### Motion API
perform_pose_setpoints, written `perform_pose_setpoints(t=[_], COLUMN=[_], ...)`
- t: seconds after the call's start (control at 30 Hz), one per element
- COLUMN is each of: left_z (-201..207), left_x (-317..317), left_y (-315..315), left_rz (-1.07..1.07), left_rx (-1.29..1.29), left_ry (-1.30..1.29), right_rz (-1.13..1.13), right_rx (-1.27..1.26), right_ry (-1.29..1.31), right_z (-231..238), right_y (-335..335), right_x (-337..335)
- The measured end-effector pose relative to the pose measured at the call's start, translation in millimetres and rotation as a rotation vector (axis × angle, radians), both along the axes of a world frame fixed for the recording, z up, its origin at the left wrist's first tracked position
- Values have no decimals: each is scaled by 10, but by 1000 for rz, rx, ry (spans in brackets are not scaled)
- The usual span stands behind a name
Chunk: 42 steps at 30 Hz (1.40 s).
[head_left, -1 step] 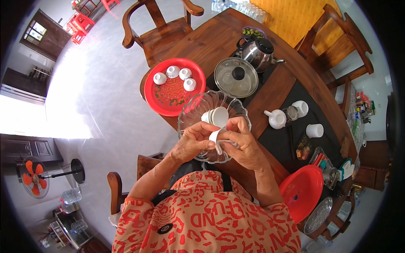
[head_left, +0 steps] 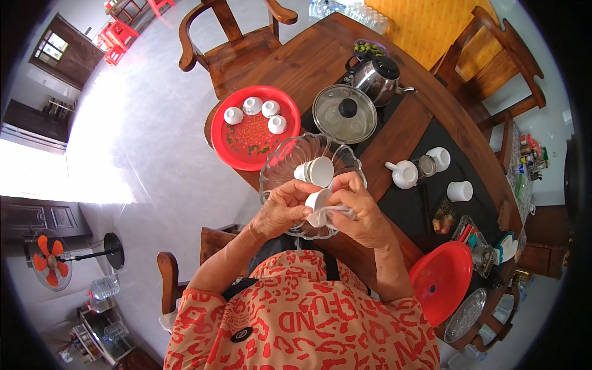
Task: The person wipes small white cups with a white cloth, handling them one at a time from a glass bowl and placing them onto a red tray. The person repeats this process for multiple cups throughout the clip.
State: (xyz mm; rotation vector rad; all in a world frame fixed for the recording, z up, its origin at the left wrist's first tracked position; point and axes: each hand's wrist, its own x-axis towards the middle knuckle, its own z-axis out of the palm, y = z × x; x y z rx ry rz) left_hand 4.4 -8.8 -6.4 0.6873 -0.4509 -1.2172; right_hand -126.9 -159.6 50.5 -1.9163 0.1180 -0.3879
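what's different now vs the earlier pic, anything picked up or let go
The pale cloth in the right hand has shifted slightly leftward, spreading wider below the small white cup in the left hand. Nothing was visibly taken up or let go. The red tray, its four white cups and the glass bowl stayed put.

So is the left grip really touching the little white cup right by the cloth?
Touching. The head view shows it: the left grip has its thumb and a finger right against the white cup, with no gap between.
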Motion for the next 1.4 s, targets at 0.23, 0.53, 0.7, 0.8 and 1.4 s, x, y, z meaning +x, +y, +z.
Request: perform_pose_setpoints(t=[0.23,0.53,0.7,0.8,1.4], left_z=[80,125,179,197,300], left_x=[-40,-49,-98,-80,-144], left_y=[-35,-9,-89,-102,-57], left_rz=[62,49,144,140,118], left_rx=[35,117,121,252,212], left_ry=[-6,-180,-89,-169,-232], right_rz=[-307,-32,-107,-255,-290], right_rx=[-480,-112,36,-167,-169], right_ry=[-212,93,-68,-209,-347], right_z=[-45,1,17,129,-5], right_y=[197,116,65,215,210], right_x=[43,-78,-167,-145,109])
